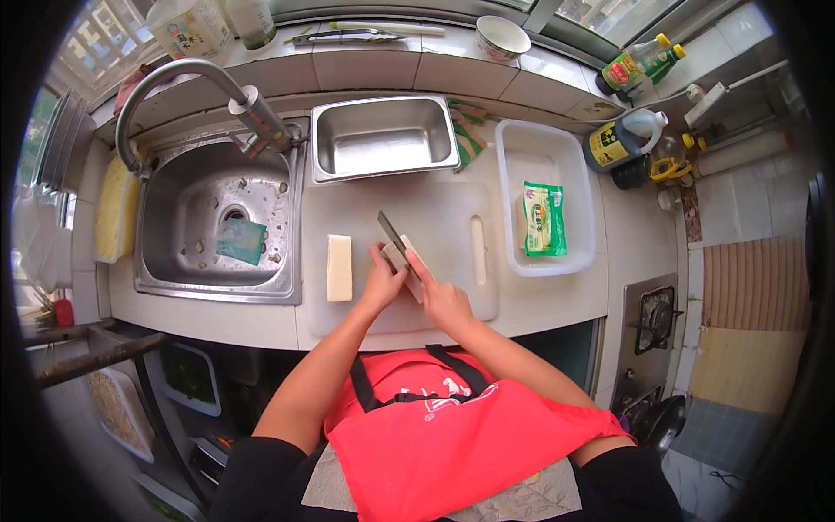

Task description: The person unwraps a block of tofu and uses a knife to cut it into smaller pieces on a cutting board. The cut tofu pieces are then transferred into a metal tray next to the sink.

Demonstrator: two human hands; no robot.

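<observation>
On the white plastic cutting board my right hand grips a kitchen knife, its index finger stretched along the blade. The blade runs diagonally over a pale block that looks like tofu. My left hand steadies this block, fingers close beside the blade; the hands hide part of it. To the left, a second pale block lies apart on the board, touched by neither hand.
Behind the board stands a steel pan. A clear plastic tub at right holds a green-and-white food packet. Left is a steel sink with a torn-looking wrapper and scraps, under a tall faucet. Bottles line the right corner.
</observation>
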